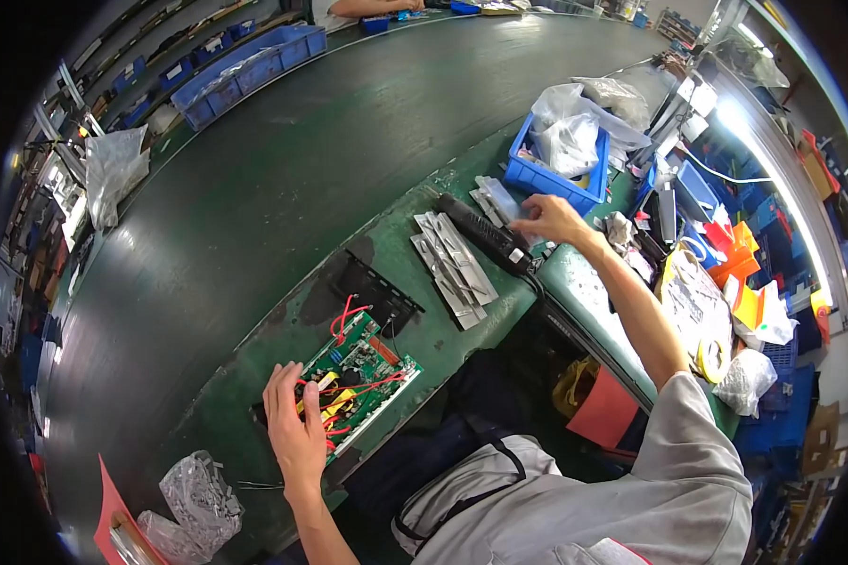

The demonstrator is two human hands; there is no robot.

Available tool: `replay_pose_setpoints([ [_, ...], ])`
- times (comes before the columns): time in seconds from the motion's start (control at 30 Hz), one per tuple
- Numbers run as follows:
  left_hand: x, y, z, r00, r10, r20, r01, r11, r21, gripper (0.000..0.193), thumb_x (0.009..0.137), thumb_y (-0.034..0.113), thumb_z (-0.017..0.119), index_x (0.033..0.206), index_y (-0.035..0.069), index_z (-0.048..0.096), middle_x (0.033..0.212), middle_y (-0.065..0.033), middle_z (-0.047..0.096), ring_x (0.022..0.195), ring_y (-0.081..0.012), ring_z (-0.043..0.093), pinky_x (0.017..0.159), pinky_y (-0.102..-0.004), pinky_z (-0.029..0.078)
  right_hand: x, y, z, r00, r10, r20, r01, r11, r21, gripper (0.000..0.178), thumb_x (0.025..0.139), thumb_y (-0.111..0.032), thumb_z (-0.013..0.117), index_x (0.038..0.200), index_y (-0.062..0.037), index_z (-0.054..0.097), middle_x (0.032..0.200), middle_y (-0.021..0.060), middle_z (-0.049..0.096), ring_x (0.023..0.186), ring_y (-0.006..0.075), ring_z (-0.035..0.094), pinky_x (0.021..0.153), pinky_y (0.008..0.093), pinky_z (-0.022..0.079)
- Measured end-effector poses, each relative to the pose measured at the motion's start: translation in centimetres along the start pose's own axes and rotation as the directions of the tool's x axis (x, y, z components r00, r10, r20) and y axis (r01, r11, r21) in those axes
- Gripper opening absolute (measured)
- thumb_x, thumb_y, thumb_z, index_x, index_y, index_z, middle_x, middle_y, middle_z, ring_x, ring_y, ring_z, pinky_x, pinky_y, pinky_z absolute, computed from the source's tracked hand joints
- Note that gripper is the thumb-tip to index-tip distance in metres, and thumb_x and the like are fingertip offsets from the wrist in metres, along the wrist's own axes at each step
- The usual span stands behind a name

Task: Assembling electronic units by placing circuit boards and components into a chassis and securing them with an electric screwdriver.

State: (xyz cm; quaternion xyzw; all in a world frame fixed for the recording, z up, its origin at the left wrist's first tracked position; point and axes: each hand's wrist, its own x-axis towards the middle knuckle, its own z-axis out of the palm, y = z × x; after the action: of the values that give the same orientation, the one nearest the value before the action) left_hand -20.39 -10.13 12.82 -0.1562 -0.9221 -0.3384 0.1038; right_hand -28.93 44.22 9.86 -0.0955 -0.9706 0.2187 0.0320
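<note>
My left hand [295, 426] lies at the left end of a green circuit board [383, 365], fingers stretched and thumb apart. Red wires [372, 383], yellow-wrapped parts [334, 407] and a pale strip along the near edge show on the board. Just beyond it lies a black slotted metal panel [379, 294]. My right hand [548, 220] is out to the right, fingers bent and somewhat apart, beside a small clear plastic piece [501, 201]. Nothing shows between its fingers. To its left lie a black cylindrical tool with a cord [485, 233] and several grey metal strips [452, 268].
A blue bin [558, 179] with plastic bags stands beyond my right hand. Past the bench edge runs a wide dark conveyor belt [254, 198], with a long blue tray [250, 75] across it. A clear bag of parts [201, 499] sits at lower left. Another person's arm [363, 8] is far off.
</note>
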Motion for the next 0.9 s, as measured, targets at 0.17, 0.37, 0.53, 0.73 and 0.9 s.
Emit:
replay_pose_setpoints([
  [0.17, -0.2, -0.1, -0.1, 1.000, -0.013, -0.007, 0.013, 1.000, 0.002, 0.029, 0.107, 0.019, 0.056, 0.130, 0.002, 0.062, 0.136, -0.0183, 0.062, 0.135, -0.0359, 0.053, 0.111, -0.0438, 0.042, 0.3, -1.9, 0.8, 0.999, -0.039, -0.037, 0.032, 0.982, -0.184, 0.055, 0.077, -0.044, 0.077, 0.107, 0.0015, 0.074, 0.094, 0.0184, 0.074, 0.090, 0.0337, 0.072, 0.082, 0.0413, 0.056],
  [0.37, -0.3, 0.0, -0.4, 1.000, -0.013, -0.028, 0.013, 1.000, 0.000, 0.028, 0.106, 0.018, 0.057, 0.128, 0.001, 0.062, 0.134, -0.0194, 0.062, 0.133, -0.0375, 0.054, 0.110, -0.0447, 0.043, 0.0, -4.4, -1.7, 0.988, 0.151, 0.025, -0.153, 0.967, 0.205, 0.055, 0.078, -0.042, 0.077, 0.107, 0.0050, 0.077, 0.091, 0.0163, 0.076, 0.077, 0.0201, 0.072, 0.073, 0.0340, 0.056],
  [0.53, -0.1, 0.1, -0.3, 1.000, 0.007, -0.022, -0.007, 1.000, -0.005, 0.028, 0.106, 0.017, 0.057, 0.128, 0.001, 0.063, 0.133, -0.0194, 0.062, 0.132, -0.0377, 0.054, 0.110, -0.0451, 0.043, 0.1, -3.2, -2.3, 0.937, 0.307, 0.166, -0.344, 0.894, 0.286, 0.049, 0.077, -0.042, 0.080, 0.103, -0.0010, 0.081, 0.079, 0.0083, 0.070, 0.068, 0.0178, 0.063, 0.062, 0.0304, 0.050],
  [0.73, -0.3, -0.2, -0.2, 1.000, -0.008, -0.020, 0.008, 1.000, 0.000, 0.027, 0.106, 0.016, 0.057, 0.129, 0.002, 0.063, 0.134, -0.0190, 0.062, 0.132, -0.0370, 0.055, 0.110, -0.0443, 0.043, 0.0, -2.6, -2.2, 0.949, 0.266, 0.168, -0.314, 0.808, 0.499, 0.032, 0.082, -0.032, 0.073, 0.097, -0.0045, 0.078, 0.080, 0.0011, 0.062, 0.063, 0.0105, 0.052, 0.052, 0.0278, 0.039],
  [0.9, -0.1, -0.3, -0.3, 0.998, -0.019, -0.061, 0.015, 0.998, -0.063, 0.027, 0.107, 0.016, 0.056, 0.128, 0.001, 0.064, 0.134, -0.0181, 0.063, 0.132, -0.0355, 0.055, 0.111, -0.0429, 0.043, -1.4, -4.1, -0.9, 0.966, 0.152, 0.207, -0.251, 0.386, 0.888, 0.024, 0.102, -0.027, 0.062, 0.103, -0.0052, 0.073, 0.074, -0.0039, 0.056, 0.057, 0.0055, 0.046, 0.048, 0.0225, 0.029],
])
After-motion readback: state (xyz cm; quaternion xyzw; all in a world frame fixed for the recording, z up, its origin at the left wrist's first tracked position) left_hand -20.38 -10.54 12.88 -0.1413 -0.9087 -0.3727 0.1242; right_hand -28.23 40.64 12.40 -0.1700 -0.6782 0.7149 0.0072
